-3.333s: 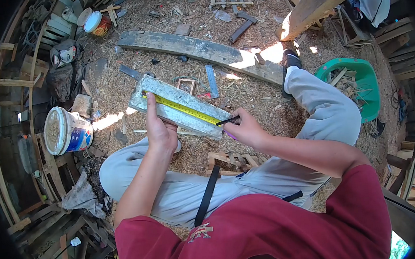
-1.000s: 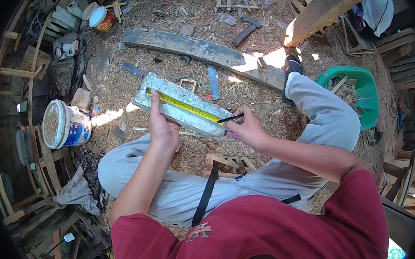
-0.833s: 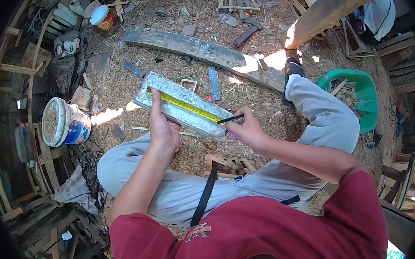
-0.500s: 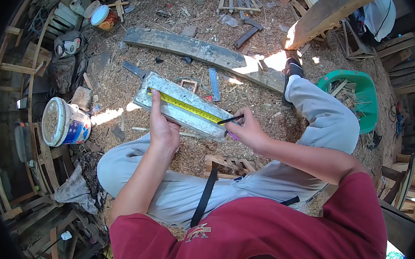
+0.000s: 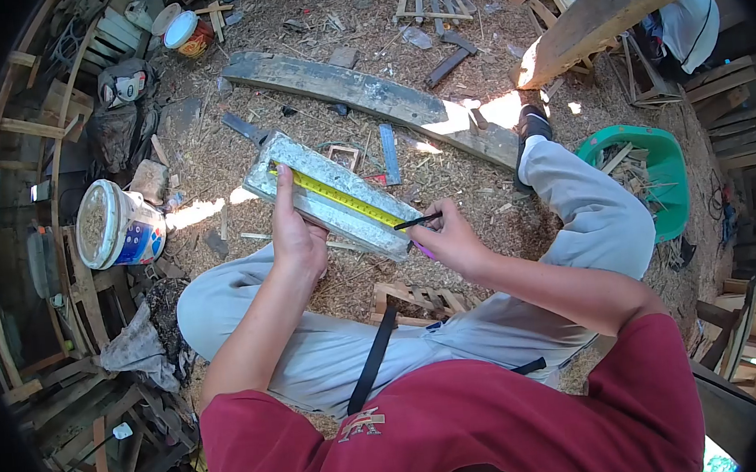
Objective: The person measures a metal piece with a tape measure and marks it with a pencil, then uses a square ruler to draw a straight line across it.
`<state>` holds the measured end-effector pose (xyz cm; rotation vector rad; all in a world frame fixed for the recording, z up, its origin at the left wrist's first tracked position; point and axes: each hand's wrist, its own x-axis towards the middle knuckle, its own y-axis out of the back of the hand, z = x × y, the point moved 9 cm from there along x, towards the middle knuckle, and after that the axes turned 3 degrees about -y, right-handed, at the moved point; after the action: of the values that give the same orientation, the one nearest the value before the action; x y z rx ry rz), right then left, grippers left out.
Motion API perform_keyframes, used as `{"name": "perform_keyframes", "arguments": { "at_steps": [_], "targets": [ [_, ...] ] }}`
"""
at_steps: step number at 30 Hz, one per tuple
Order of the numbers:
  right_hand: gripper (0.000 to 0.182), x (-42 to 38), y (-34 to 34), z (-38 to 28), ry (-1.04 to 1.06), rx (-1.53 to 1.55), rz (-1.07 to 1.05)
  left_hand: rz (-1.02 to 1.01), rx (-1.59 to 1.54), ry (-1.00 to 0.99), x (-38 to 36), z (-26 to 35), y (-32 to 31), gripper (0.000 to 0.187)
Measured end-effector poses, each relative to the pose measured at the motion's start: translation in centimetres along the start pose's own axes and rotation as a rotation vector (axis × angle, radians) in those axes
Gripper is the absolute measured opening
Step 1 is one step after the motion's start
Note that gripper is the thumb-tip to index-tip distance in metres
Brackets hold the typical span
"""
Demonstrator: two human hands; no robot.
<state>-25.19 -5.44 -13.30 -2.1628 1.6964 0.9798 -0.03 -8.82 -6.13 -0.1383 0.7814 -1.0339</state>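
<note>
A grey, weathered wooden block [image 5: 342, 225] is tilted in front of me, above the ground between my legs. Along its top face runs a yellow tape measure [image 5: 339, 195]. My left hand [image 5: 296, 233] grips the block's near side, its thumb pressing the tape's end at the upper left. My right hand [image 5: 451, 241] is closed around a black pencil-like marker [image 5: 419, 220], whose tip meets the tape near the block's right end. Something purple [image 5: 424, 250] shows under the right fingers; the tape's case is mostly hidden there.
A long curved plank [image 5: 340, 88] lies beyond the block, near a blue-grey metal square [image 5: 390, 153]. At right sits a green tub [image 5: 670, 169] of wood scraps; at left, a white bucket [image 5: 119, 223]. A thick beam [image 5: 609, 18] slants at upper right. Shavings cover the ground.
The marker has tilted slightly, its tip still by the tape's right part. The block and my left hand have hardly moved.
</note>
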Motion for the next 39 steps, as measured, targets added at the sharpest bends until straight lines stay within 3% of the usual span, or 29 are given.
{"name": "perform_keyframes", "arguments": {
  "at_steps": [19, 34, 39],
  "targets": [
    [0.056, -0.1, -0.3, -0.2, -0.001, 0.088, -0.020, 0.002, 0.002, 0.036, -0.4, -0.2, -0.3, 0.054],
    [0.068, -0.6, 0.2, -2.5, 0.106, -0.181, -0.032, -0.024, 0.043, 0.063, -0.1, -1.1, 0.2, 0.056],
    [0.058, -2.0, 1.1, -5.1, 0.097, -0.217, -0.009, -0.029, 0.012, 0.048, -0.4, -1.2, 0.0, 0.057]
  ]
}}
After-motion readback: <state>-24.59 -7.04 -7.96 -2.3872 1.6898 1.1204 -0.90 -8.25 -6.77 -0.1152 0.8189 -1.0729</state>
